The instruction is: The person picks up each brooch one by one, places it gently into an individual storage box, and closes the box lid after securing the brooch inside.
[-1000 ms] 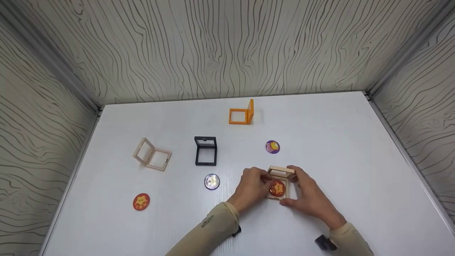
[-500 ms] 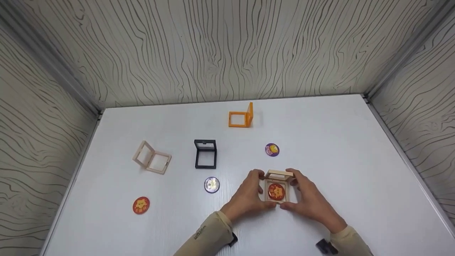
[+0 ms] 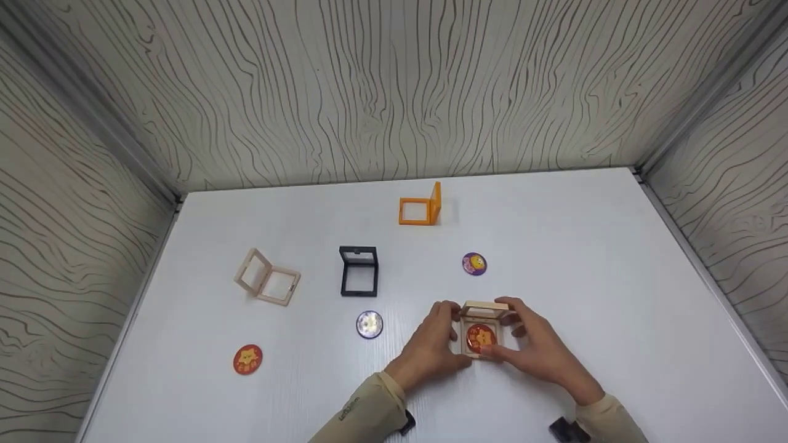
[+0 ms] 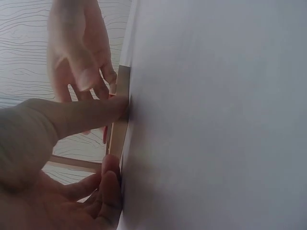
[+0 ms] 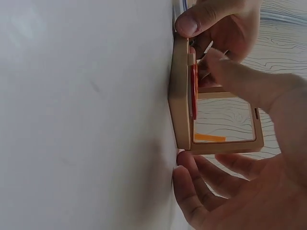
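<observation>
A light wooden-coloured case [image 3: 484, 309] stands with its lid raised at the front right of the table, a red badge with a yellow star [image 3: 481, 338] lying in its base. My left hand [image 3: 429, 346] grips the case's left side, thumb at the front edge and fingers behind. My right hand [image 3: 543, 352] is at the right side, its thumb over the badge's lower edge and its fingers by the lid's right end. In the right wrist view the badge [image 5: 194, 91] sits slightly proud of the base [image 5: 179, 96].
An orange case [image 3: 415, 211], a black case [image 3: 359, 280] and a pale case [image 3: 278, 286] stand with lids raised. A purple badge [image 3: 474, 264], a silvery badge [image 3: 369, 324] and another red badge [image 3: 247, 359] lie on the white table [image 3: 585, 246].
My left hand has let go of the badge and now grips the case's left side. The right thumb has moved from the case's front edge onto the badge, which has turned slightly.
</observation>
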Motion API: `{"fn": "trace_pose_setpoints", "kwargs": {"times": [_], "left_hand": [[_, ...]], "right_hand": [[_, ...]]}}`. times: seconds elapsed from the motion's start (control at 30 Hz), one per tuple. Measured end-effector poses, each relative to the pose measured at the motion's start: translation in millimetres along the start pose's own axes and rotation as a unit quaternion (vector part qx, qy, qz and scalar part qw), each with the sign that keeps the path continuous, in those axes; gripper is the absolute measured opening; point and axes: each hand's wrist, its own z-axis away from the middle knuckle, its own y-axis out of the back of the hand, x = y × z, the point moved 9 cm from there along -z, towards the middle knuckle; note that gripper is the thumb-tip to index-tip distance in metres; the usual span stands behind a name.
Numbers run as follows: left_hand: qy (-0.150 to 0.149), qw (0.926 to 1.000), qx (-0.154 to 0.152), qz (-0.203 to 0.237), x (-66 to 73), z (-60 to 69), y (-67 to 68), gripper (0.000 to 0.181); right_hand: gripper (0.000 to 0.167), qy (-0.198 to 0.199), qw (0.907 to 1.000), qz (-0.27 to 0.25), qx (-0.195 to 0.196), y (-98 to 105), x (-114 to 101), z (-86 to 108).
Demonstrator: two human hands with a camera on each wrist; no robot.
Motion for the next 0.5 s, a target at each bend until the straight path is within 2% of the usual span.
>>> {"fn": "trace_pose_setpoints", "kwargs": {"times": [0.1, 0.17, 0.33, 0.5], "left_hand": [[0.001, 1.0, -0.003, 0.001, 0.9, -0.8, 0.0, 0.076], [0.003, 1.0, -0.003, 0.006, 0.2, -1.7, 0.6, 0.076], [0.007, 0.9999, -0.002, 0.013, -1.1, -4.5, 1.1, 0.082], [-0.005, 0.9999, -0.004, 0.008, -1.7, -5.5, 0.1, 0.08]], "right_hand": [[0.048, -0.018, 0.999, -0.04, 0.004, 2.2, 1.7, -1.6], [0.036, -0.034, 0.9977, -0.057, 0.006, 3.0, 3.8, -2.8], [0.035, -0.049, 0.9961, -0.073, 0.005, 4.7, 7.1, -5.5], [0.034, -0.031, 0.9943, -0.1, -0.021, 5.0, 6.5, -7.5]]}}
